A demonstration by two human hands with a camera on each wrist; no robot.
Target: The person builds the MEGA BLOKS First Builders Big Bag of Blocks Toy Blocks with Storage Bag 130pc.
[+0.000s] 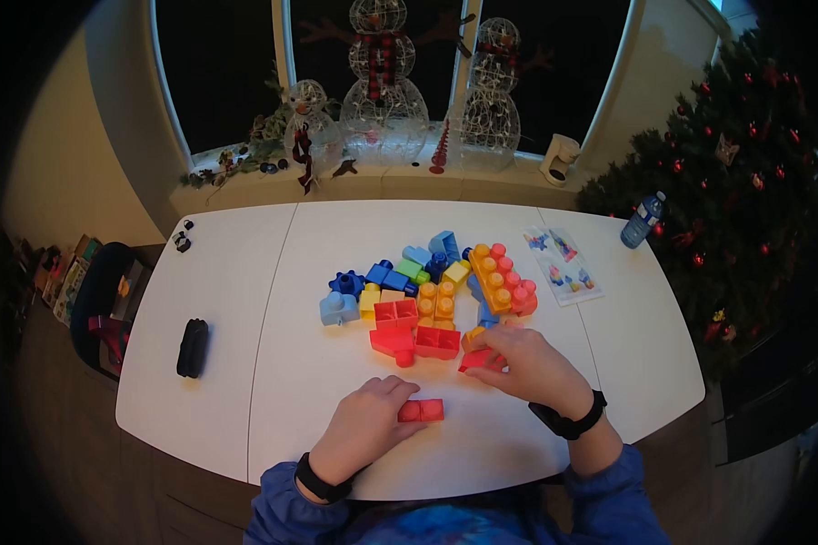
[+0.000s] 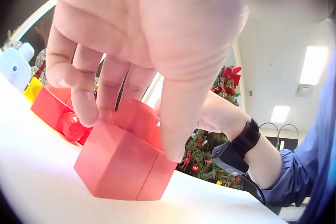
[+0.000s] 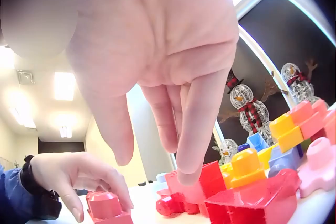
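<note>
Steadiness seems why I see the left hand (image 1: 359, 425) pinching a red two-stud plastic block (image 1: 421, 411) at the multicoloured brick pile's (image 1: 434, 305) six o'clock, the right hand (image 1: 538, 366), fingers parted, near another red plastic block (image 1: 474, 360) at five, contact unclear.

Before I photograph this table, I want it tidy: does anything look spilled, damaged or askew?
No spill or damage shows. The block pile is jumbled, with a red block's hollow side showing, but that seems ordinary.
</note>
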